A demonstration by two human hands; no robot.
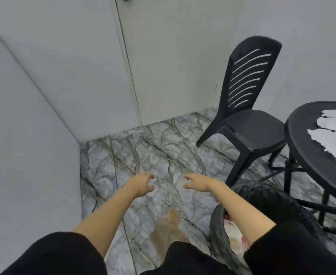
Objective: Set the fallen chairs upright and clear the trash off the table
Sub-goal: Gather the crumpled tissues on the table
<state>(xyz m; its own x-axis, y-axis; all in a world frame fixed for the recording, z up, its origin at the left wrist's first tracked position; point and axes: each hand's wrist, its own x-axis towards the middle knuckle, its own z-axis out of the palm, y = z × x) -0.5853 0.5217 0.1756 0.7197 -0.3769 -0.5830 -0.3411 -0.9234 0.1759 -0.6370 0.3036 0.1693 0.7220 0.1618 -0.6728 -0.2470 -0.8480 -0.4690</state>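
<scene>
Nearest the camera, black sleeves and a bare foot (170,225) frame a black-lined trash bin (222,233) standing on the marble-patterned floor (143,151) at the person's right, with some white and red litter already inside. Just beyond, both arms reach forward over bare floor: the left hand (142,184) and the right hand (198,182) are each half open, fingers loosely curled, and neither has hold of anything. Further right, the round black table (302,143) carries torn white paper (333,143) spread over its top, well apart from both hands. That paper looks thin, limp and very light, so it should bunch easily if gathered from its ragged edges toward the middle, though loose scraps could slip away. Beyond the table's near edge a black plastic chair (250,92) with a slatted back stands upright near the door (173,56); it appears stiff and fairly light, best gripped at the top of the backrest. No fallen chair is in view.
</scene>
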